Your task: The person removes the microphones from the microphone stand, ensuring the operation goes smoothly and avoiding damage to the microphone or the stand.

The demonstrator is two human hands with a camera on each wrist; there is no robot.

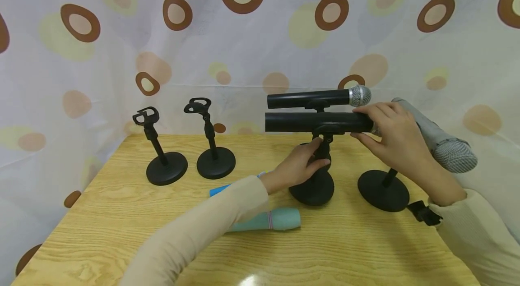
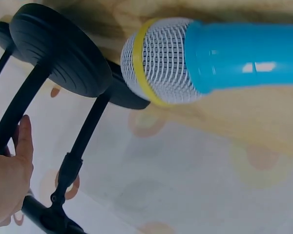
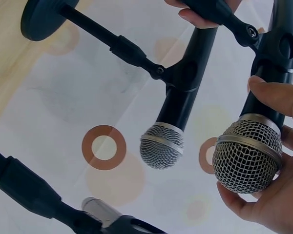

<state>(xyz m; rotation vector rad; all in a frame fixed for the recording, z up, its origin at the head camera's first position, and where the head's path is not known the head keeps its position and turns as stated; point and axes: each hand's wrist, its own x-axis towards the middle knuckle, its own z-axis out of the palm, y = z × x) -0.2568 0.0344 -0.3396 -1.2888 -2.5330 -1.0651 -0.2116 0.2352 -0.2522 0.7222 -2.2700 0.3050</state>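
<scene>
My left hand (image 1: pixel 296 164) grips the upper stem of a black desk microphone stand (image 1: pixel 313 190), its thumb and fingers around the post. A black microphone (image 1: pixel 308 122) lies level in that stand's clip. Its silver mesh head (image 3: pixel 249 156) shows in the right wrist view, where my right hand (image 3: pixel 278 170) holds the body just behind it, thumb on one side and fingers on the other. Just behind, a second black microphone (image 1: pixel 308 99) rests in another stand's clip. In the left wrist view, a blue microphone (image 2: pixel 244 56) with a yellow ring lies near the left hand.
Two black stands (image 1: pixel 167 168) (image 1: pixel 216 163) with bare clips stand at the back left of the wooden table (image 1: pixel 101 223). A grey microphone (image 1: pixel 455 155) sits tilted on a stand (image 1: pixel 383 191) at right, behind my right forearm. A teal microphone (image 1: pixel 284 219) lies under my left sleeve.
</scene>
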